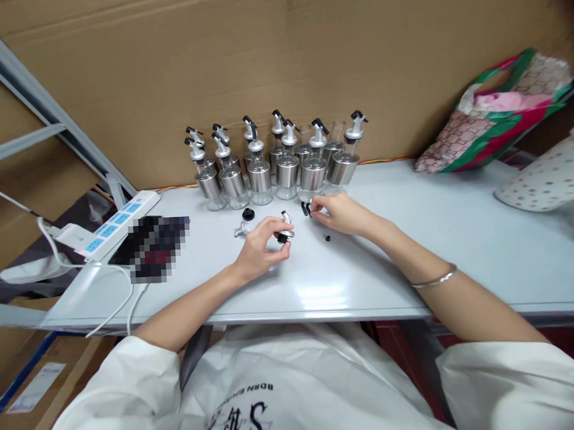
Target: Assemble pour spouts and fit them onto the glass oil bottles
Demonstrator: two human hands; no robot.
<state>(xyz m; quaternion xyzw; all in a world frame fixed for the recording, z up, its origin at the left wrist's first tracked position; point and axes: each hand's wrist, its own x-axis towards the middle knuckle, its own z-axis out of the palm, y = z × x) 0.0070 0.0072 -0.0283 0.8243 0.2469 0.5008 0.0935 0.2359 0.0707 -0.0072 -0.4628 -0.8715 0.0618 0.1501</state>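
Note:
My left hand (261, 245) is closed around a silver pourer spout with a black tip (284, 228), held just above the white table (462, 244). My right hand (337, 212) pinches a small black part (306, 208) lying on the table in front of the bottles. Another silver spout (242, 229) and a round black cap (248, 214) lie to the left of my left hand. A tiny black piece (327, 238) rests near my right wrist. Several glass-and-steel oil bottles with pourer tops (275, 167) stand in rows at the table's back.
A white and blue power strip (109, 227) with cables and a blurred dark flat object (154, 247) lie at the table's left. A colourful bag (493, 111) and a dotted cloth item (549, 179) sit at the right. Cardboard forms the back wall.

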